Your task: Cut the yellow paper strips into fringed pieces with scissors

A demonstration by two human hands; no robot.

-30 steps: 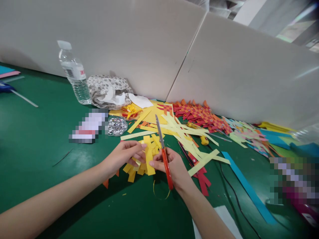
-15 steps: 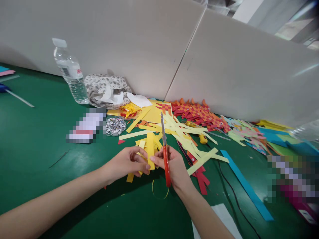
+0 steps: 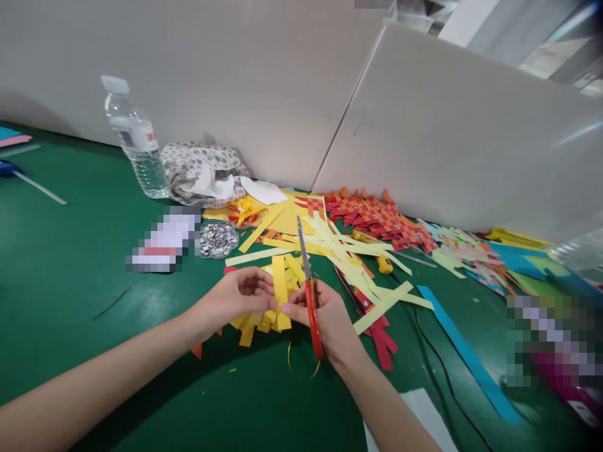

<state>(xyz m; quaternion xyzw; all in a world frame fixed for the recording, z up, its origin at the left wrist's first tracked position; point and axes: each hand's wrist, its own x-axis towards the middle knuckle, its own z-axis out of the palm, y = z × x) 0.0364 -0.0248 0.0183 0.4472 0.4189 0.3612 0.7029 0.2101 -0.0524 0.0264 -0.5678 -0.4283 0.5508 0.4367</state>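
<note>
My left hand (image 3: 238, 298) has its fingers curled, with thumb and fingertips closed at the left edge of an upright yellow paper strip (image 3: 279, 282). My right hand (image 3: 327, 320) holds scissors (image 3: 312, 314) with red handles, their blades pointing up and away. The right thumb also presses on the lower part of that strip, from the other side. Beneath both hands lies a loose heap of short yellow paper strips (image 3: 247, 329). A thin yellow sliver (image 3: 301, 376) curls below the scissors' handles.
Pale yellow strips (image 3: 339, 251) and red-orange woven paper fish (image 3: 377, 216) lie beyond. Left are a water bottle (image 3: 136, 147), a patterned cloth bag (image 3: 205, 166) and a pack of googly eyes (image 3: 219, 240). A blue strip (image 3: 466, 351) and dark cable (image 3: 443, 376) run at right.
My left hand has shifted slightly left and up. The yellow strip and the right thumb have moved a little left and down, and the scissors' blades lean further left.
</note>
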